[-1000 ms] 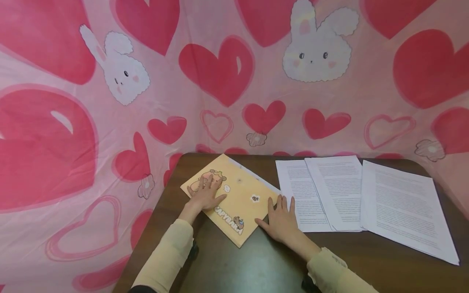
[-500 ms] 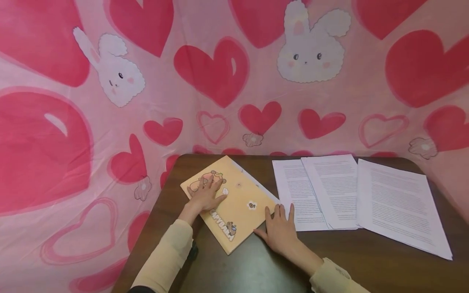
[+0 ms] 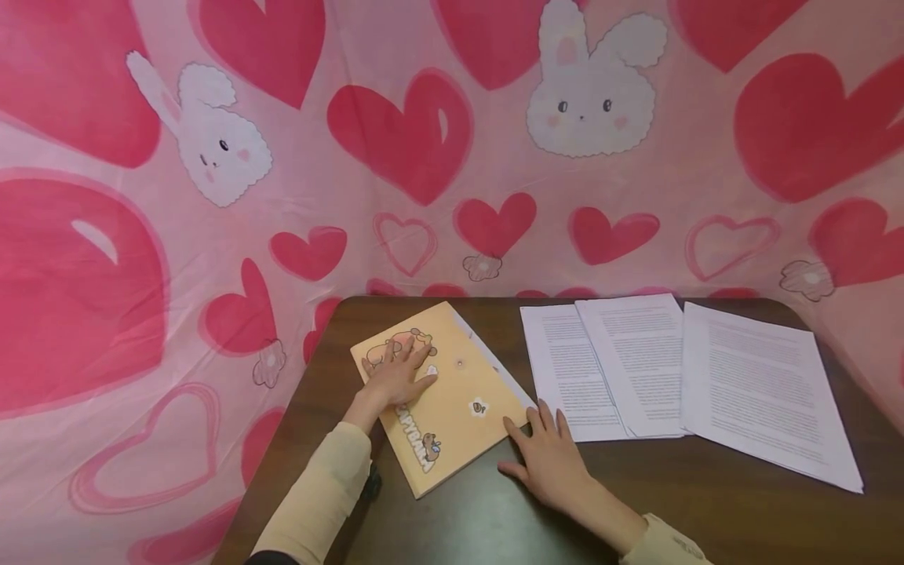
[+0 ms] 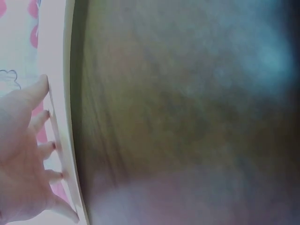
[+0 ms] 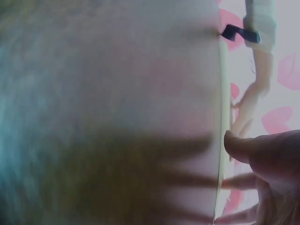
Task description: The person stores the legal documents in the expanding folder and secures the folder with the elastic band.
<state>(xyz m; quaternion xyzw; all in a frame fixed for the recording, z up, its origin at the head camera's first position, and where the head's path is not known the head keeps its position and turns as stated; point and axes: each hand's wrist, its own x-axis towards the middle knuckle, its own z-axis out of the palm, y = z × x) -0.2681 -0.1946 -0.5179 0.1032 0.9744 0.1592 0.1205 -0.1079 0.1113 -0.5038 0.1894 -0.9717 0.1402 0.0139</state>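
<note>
A yellow notebook with a capybara drawing and "CAPYBARA" lettering lies slanted on the dark wooden table. A pale strip shows along its far right edge. On the cover's left part rests my left hand, palm down with fingers spread. My right hand touches the notebook's right corner with its fingertips, fingers extended and thumb lower, near the front edge. In the left wrist view, the left fingertips lie against a long pale surface. Seen from the right wrist, the right thumb and fingers meet a thin pale edge.
Several printed sheets lie in three overlapping stacks on the right side of the table. The nearest stack, at left, is close beside my right fingertips. A pink heart-and-rabbit cloth hangs behind.
The notebook has turned clockwise, its near corner swinging left and its right corner coming towards me. My right hand has moved nearer with it; the left stays on the cover.
</note>
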